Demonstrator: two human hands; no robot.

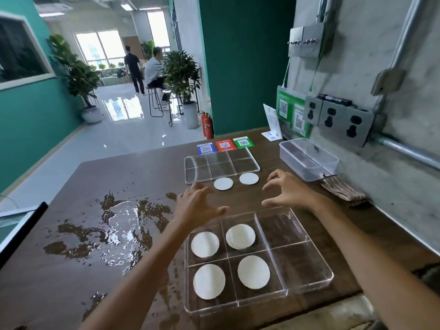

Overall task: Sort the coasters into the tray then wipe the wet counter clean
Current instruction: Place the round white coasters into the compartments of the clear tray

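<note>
White coasters — four in the near clear tray (309,285), two (223,183) loose on the bench (142,177) mid-far | left hand (198,206), right hand (289,190) — grips apart, empty | puddle (114,225) left edge

Four coasters (240,236) in tray (309,285); two (223,183) beyond.

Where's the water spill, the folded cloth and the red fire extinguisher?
water spill (123,225): head view, shiny middle of the puddle.
folded cloth (342,190): head view, top of the folds.
red fire extinguisher (209,127): head view, middle of its body.
</note>
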